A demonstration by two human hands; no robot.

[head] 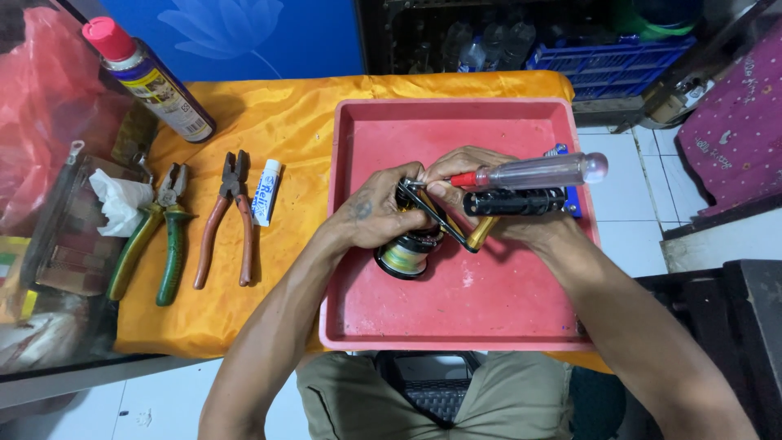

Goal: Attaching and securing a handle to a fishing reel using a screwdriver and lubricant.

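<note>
Over a red plastic tray (505,301), my left hand (375,213) grips a black fishing reel (411,244) with a spool of greenish-yellow line. My right hand (468,175) holds a screwdriver (533,172) with a clear handle and red collar, its tip pressed against the reel's top. A black reel handle (513,202) with a gold-coloured knob lies under my right hand, and I cannot tell whether the fingers also grip it.
On the yellow cloth (277,106) left of the tray lie green-handled pliers (155,236), orange-handled pliers (228,220), a small white tube (265,191) and a spray can (151,77) with a red cap. A glass box (73,236) with tissue stands far left.
</note>
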